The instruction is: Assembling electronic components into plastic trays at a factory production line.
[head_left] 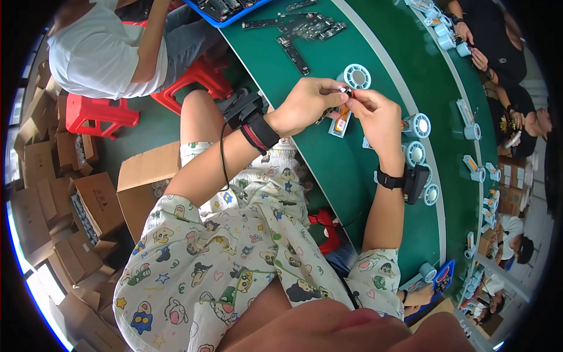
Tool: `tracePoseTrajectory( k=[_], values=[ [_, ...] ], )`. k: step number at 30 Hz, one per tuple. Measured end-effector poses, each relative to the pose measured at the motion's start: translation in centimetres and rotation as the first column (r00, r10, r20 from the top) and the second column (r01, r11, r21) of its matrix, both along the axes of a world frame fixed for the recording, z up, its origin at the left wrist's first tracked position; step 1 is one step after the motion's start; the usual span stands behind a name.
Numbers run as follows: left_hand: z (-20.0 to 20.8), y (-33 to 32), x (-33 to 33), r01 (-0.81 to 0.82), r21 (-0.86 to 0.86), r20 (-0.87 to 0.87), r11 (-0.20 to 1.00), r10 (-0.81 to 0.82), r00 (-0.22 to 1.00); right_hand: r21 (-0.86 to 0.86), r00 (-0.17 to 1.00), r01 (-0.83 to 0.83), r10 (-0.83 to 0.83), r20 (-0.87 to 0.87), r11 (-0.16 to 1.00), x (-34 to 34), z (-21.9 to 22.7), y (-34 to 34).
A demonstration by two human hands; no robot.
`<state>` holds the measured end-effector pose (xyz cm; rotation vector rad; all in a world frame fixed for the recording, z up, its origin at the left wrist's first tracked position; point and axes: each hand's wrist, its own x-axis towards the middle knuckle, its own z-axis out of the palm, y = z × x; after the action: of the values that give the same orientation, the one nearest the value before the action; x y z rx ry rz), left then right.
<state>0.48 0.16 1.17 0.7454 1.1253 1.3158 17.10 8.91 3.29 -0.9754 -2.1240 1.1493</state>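
My left hand (302,108) and my right hand (376,120) meet over the green table, both with fingers pinched together. Between their fingertips is a small black-and-white part (346,91), too small to name. A dark strip like a narrow circuit board (324,115) shows under my left fingers. Just beyond my hands lies a light-blue fan-like round head (355,76) with a pale disc in its middle. Beneath my fingers is an open handle piece (339,127) with an orange-and-white insert, partly hidden by my hands.
Dark circuit boards (311,29) lie in a loose pile at the far side, by a blue tray (226,14) of boards. More light-blue fan units (419,125) line the right edge. Red stools (102,114) and cardboard boxes (97,205) stand left. Several people work nearby.
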Motion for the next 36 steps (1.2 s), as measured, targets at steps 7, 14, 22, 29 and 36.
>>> tracePoseTrajectory(
  k=[7, 14, 22, 29, 36],
  values=[
    [0.8, -0.6, 1.1, -0.070, -0.029, -0.080, 0.997, 0.068, 0.995, 0.551, 0.997, -0.004, -0.042, 0.070, 0.835, -0.5, -0.8, -0.1],
    [-0.3, -0.6, 1.7, -0.085, -0.066, -0.170, 0.994, 0.072, 0.983, 0.653, 0.929, -0.175, -0.097, 0.358, 0.737, -0.5, 1.0, -1.4],
    [0.6, -1.1, 1.8, -0.101, -0.066, -0.183, 0.993, 0.088, 0.979, 0.419, 0.930, -0.108, -0.058, 0.363, 0.901, -0.5, 1.2, -1.4],
    [0.7, -1.2, 2.1, -0.076, -0.105, -0.178, 0.992, 0.056, 0.982, 0.417, 0.961, 0.023, -0.136, 0.242, 0.908, -0.2, 0.0, -1.1],
    [0.6, -1.5, 1.9, -0.086, -0.110, -0.165, 0.990, 0.067, 0.984, 0.517, 0.959, -0.061, -0.093, 0.267, 0.854, -0.1, 0.1, -1.0]
  ],
)
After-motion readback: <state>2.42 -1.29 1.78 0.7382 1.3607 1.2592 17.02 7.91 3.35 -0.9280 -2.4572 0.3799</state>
